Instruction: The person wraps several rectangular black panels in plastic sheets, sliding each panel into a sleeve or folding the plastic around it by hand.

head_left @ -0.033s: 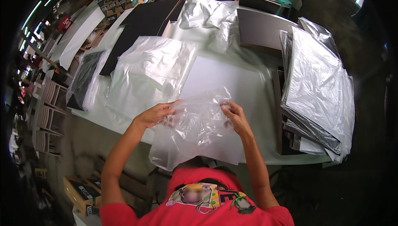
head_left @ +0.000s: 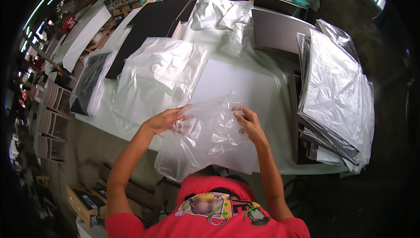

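A crumpled clear plastic bag [head_left: 201,135] hangs between my two hands at the near edge of the table. My left hand [head_left: 168,119] grips its left side, with some fingers showing through the film. At the upper right of the bag, my right hand [head_left: 248,122] pinches the plastic between thumb and fingers. Beneath it lies a flat white sheet [head_left: 232,78], its near part covered by the bag. Left of the sheet is a pile of flat clear plastic bags [head_left: 159,67].
Bagged dark panels [head_left: 334,93] are stacked at the right. Bare dark panels [head_left: 275,30] stand at the back right, more black panels [head_left: 151,19] at the back left. A bagged black panel [head_left: 89,80] lies at the left edge. A carton [head_left: 87,203] sits low left; another person works far back.
The bag's upper edge has dropped a little by my right hand, and its folds have shifted. Both hands stay nearly in place, still gripping it.
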A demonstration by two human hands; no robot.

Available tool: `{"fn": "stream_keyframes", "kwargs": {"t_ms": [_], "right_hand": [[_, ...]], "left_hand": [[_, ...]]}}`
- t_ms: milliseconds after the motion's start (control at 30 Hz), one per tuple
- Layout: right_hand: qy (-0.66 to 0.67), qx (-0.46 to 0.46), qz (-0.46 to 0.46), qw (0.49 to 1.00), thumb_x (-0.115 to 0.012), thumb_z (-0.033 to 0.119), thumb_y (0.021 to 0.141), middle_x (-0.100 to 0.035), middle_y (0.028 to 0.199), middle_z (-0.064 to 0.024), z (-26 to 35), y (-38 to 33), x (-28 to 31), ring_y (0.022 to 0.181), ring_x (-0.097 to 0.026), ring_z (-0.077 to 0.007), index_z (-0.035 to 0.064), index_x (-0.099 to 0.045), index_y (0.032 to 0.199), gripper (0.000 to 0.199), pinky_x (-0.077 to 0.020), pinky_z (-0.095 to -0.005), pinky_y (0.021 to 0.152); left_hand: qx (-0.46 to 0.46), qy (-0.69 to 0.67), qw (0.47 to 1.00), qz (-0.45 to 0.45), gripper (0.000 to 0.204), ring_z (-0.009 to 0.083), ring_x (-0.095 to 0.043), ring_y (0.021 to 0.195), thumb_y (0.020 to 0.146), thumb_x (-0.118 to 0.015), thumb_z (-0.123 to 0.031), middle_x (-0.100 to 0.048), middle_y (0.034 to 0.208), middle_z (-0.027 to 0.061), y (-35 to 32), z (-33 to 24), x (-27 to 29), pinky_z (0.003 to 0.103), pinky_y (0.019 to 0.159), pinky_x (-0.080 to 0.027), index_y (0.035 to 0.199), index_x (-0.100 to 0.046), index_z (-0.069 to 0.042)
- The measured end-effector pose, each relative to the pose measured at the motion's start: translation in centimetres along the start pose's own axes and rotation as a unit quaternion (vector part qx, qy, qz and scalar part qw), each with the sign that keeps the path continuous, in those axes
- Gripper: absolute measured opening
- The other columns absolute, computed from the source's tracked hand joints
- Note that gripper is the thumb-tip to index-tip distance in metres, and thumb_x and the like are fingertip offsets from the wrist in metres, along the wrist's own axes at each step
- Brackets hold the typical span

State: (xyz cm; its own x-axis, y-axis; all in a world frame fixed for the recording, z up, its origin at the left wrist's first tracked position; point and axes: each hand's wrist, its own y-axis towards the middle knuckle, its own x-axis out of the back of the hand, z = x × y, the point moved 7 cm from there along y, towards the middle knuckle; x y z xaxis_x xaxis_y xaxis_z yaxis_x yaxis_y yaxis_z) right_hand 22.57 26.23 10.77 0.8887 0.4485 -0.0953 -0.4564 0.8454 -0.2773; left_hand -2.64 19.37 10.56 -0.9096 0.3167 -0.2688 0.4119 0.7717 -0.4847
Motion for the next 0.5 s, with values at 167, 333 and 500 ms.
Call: {"fn": "stream_keyframes", "kwargs": {"t_ms": [167, 333, 500], "right_hand": [[-0.161, -0.019, -0.055, 0.985, -0.055, 0.022, 0.090, -0.032, 0.056, 0.0071, 3.1, -0.6, 1.7, 0.048, -0.027, -0.0045, 0.0083, -0.063, 0.103, 0.021, -0.0255, -0.0227, 0.042], [-0.153, 0.011, -0.133, 0.979, -0.053, 0.020, 0.090, -0.032, 0.057, 0.0073, 2.1, -0.9, 6.3, 0.049, -0.026, -0.0039, 0.0070, -0.064, 0.101, 0.020, -0.0225, -0.0223, 0.042], [-0.163, 0.020, -0.186, 0.969, -0.057, 0.016, 0.088, -0.037, 0.057, 0.0066, 1.7, -0.8, 8.0, 0.051, -0.033, -0.0043, 0.0055, -0.064, 0.099, 0.017, -0.0260, -0.0223, 0.044]], "left_hand": [[-0.016, -0.043, 0.998, 0.044, 0.059, 0.0220, -0.050, 0.116, 0.092, -0.052, -0.030, -0.043, 0.136, 0.0103, 5.2, 1.1, -0.9, 0.034, 0.085, -0.048, 0.142, -0.027, -0.012], [-0.028, -0.187, 0.982, 0.022, 0.059, 0.0244, -0.050, 0.116, 0.093, -0.048, -0.033, -0.042, 0.136, 0.0113, 6.2, -0.5, 1.4, 0.037, 0.091, -0.045, 0.143, -0.024, -0.012], [-0.003, -0.141, 0.986, 0.084, 0.057, 0.0235, -0.050, 0.117, 0.095, -0.044, -0.028, -0.043, 0.136, 0.0128, 8.6, 0.8, 0.3, 0.039, 0.093, -0.045, 0.143, -0.021, -0.010]]}}
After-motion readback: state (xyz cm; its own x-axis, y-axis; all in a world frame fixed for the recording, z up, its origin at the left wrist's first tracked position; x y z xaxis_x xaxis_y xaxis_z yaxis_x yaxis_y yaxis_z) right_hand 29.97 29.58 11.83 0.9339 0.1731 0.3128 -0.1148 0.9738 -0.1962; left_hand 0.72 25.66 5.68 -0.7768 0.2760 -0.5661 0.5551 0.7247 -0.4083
